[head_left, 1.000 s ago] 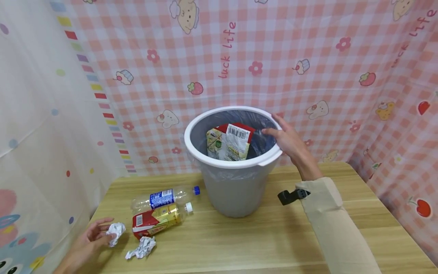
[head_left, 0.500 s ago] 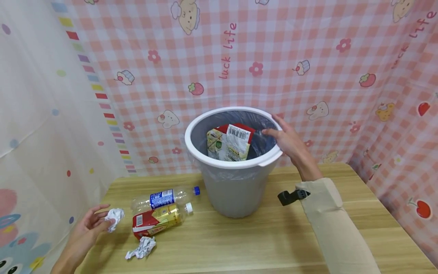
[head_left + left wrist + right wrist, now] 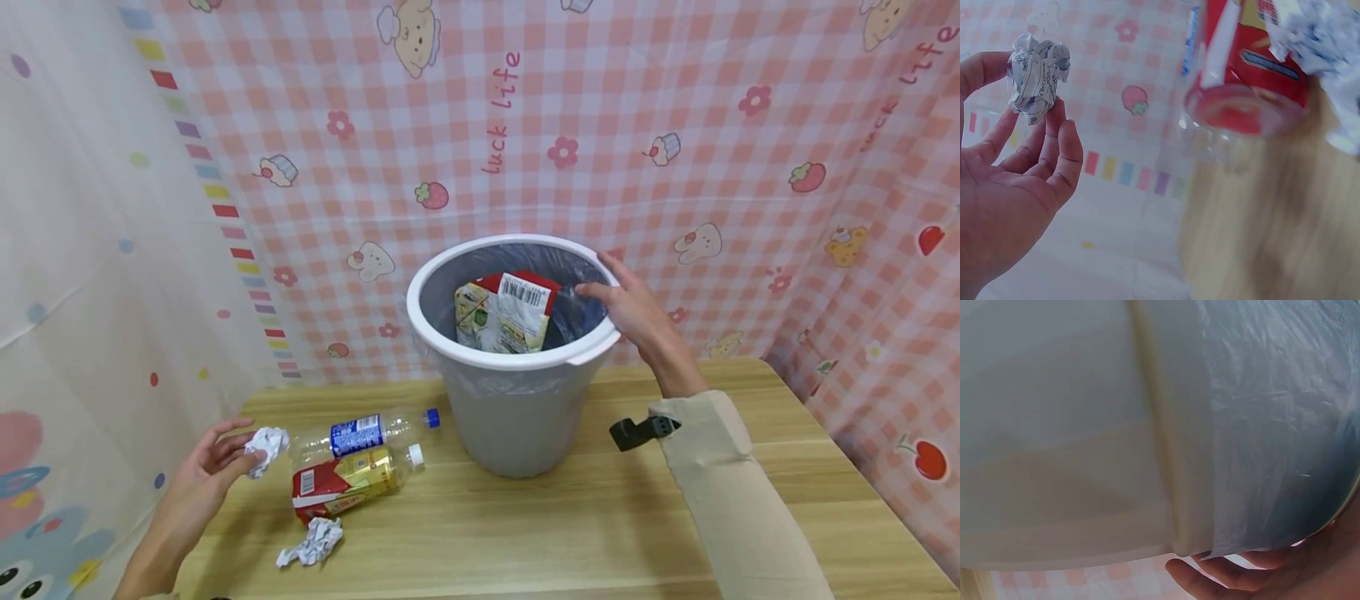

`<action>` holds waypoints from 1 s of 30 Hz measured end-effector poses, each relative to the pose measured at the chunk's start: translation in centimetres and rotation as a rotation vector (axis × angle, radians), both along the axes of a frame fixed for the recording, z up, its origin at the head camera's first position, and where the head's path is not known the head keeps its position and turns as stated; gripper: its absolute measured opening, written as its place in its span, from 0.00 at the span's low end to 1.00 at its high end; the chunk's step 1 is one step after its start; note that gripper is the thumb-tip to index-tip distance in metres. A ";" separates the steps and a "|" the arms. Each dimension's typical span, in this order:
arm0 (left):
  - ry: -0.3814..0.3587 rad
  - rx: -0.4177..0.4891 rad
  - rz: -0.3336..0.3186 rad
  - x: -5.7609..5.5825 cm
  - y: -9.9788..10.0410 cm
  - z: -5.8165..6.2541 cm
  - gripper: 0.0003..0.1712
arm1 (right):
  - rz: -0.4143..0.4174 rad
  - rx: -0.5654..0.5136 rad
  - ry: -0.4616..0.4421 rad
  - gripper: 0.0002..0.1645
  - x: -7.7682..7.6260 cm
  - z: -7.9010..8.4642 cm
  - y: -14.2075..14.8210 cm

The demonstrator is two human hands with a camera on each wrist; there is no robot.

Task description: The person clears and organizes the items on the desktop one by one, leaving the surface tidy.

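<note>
My left hand (image 3: 197, 483) pinches a crumpled ball of printed white paper (image 3: 268, 450) between thumb and fingers, raised at the left side of the table; the left wrist view shows this paper ball (image 3: 1036, 78) at the fingertips. My right hand (image 3: 647, 323) grips the white rim of a grey trash can (image 3: 517, 417), thumb inside and fingers outside. In the right wrist view the fingers (image 3: 1210, 581) lie along the can's outer wall, beside its thin plastic liner (image 3: 1272, 437). A red and cream package with a barcode (image 3: 506, 315) lies inside the can.
Left of the can lie a clear bottle with a blue label (image 3: 357, 434) and a bottle with a red and gold label (image 3: 345, 483). A second crumpled paper (image 3: 315, 542) rests nearer the front. Patterned curtains (image 3: 562, 100) stand behind the wooden table (image 3: 525, 533).
My left hand has risen away from the table's front and shifted slightly right, carrying the paper ball. My right hand has stayed on the trash can's rim.
</note>
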State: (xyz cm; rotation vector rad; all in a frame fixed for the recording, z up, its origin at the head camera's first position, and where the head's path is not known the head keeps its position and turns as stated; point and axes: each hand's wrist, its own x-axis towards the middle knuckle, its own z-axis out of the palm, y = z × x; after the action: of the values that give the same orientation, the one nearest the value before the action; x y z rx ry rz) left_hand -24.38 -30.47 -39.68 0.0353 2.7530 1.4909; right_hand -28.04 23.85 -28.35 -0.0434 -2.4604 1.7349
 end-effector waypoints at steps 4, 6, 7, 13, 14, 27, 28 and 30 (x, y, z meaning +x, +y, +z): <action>0.064 0.021 -0.021 -0.4 0.8 0.8 0.31 | 0.002 -0.003 -0.001 0.45 -0.1 0.0 0.0; 0.094 0.013 -0.029 -0.7 1.3 1.4 0.31 | 0.002 -0.005 -0.001 0.45 -0.1 0.0 0.0; 0.105 0.008 -0.032 -0.7 1.6 1.7 0.30 | 0.003 -0.006 0.000 0.45 -0.1 0.0 0.0; 0.148 -0.006 -0.048 -1.1 3.7 3.3 0.30 | 0.009 -0.002 0.006 0.45 0.0 -0.1 0.0; 0.152 -0.004 -0.054 -1.1 4.0 3.6 0.29 | 0.009 0.000 0.007 0.45 0.0 -0.2 0.0; 0.254 0.047 -0.162 -2.1 7.4 6.1 0.25 | 0.004 0.001 0.011 0.44 0.0 -0.2 0.0; 0.259 0.047 -0.164 -2.2 7.6 6.2 0.25 | 0.003 0.000 0.011 0.44 -0.1 -0.2 0.0; 0.261 0.054 -0.168 -2.4 8.0 6.6 0.25 | 0.002 -0.001 0.010 0.45 -0.1 -0.2 0.0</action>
State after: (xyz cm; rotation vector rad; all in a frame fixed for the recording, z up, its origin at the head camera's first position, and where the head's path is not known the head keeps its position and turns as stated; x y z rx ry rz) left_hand -26.75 -22.44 -33.05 0.4821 2.8131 1.6180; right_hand -28.14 23.87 -28.54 -0.0324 -2.4529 1.7328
